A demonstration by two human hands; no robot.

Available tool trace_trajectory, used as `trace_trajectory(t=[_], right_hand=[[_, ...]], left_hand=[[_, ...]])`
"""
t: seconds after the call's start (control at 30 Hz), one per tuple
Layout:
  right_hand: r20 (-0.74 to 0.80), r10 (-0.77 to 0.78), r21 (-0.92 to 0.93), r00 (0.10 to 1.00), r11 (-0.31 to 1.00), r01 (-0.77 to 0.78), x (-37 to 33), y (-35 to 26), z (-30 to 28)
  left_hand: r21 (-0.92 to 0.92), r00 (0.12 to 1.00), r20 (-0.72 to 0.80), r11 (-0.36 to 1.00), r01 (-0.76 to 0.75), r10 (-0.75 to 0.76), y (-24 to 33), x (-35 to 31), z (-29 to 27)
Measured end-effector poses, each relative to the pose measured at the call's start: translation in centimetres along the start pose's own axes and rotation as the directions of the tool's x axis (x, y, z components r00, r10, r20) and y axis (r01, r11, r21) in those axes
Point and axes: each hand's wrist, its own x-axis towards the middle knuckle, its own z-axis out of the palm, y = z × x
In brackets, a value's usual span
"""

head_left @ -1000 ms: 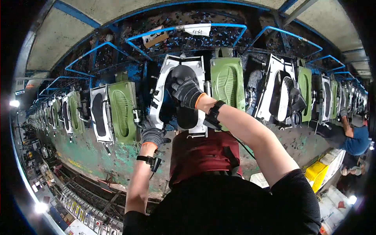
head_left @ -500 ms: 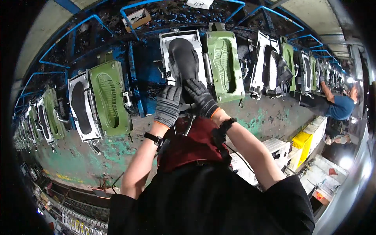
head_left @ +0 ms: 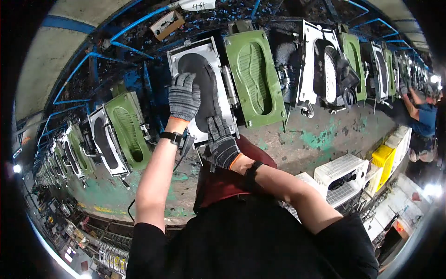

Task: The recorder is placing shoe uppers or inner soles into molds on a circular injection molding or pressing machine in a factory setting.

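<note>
In front of me is a sole mould with an opened white metal half [head_left: 218, 72] and a green half [head_left: 274, 86] bearing a ribbed sole-shaped hollow. A smooth black sole-shaped piece [head_left: 208, 88] lies on the white half. My left hand [head_left: 184, 96], in a grey striped knit glove, rests on its left side near the wider far end, fingers stretched and together. My right hand [head_left: 223, 143], gloved alike, touches the narrow near end with fingers extended flat. Neither hand grips anything that I can see. The palms hide part of the piece's edge.
More white and green moulds, such as a green one [head_left: 127, 128], line both sides. At the right mould hangs a dark piece [head_left: 347, 76]. A cardboard box [head_left: 167, 25] lies beyond. White crates [head_left: 341, 169] and a yellow crate [head_left: 383, 160] stand right, near another person [head_left: 423, 114].
My left hand has slid from the near end up along the piece's left side. My right hand stays at the near end. The black piece, bulging before, looks flatter. The view has shifted.
</note>
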Motion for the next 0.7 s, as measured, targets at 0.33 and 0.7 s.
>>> trace_trajectory(t=[0.33,0.7], right_hand=[[0.03,-0.073,0.136,0.997,0.988,0.068,-1.1,2.9,-0.2],[0.127,-0.108,0.193,0.986,0.978,0.082,-0.9,3.4,-1.6]], left_hand=[[0.205,0.978,0.155,0.973,0.105,-0.139,2.1,4.8,4.6],[0.353,0.884,0.439,0.935,-0.001,-0.164,6.3,3.9,3.3]])
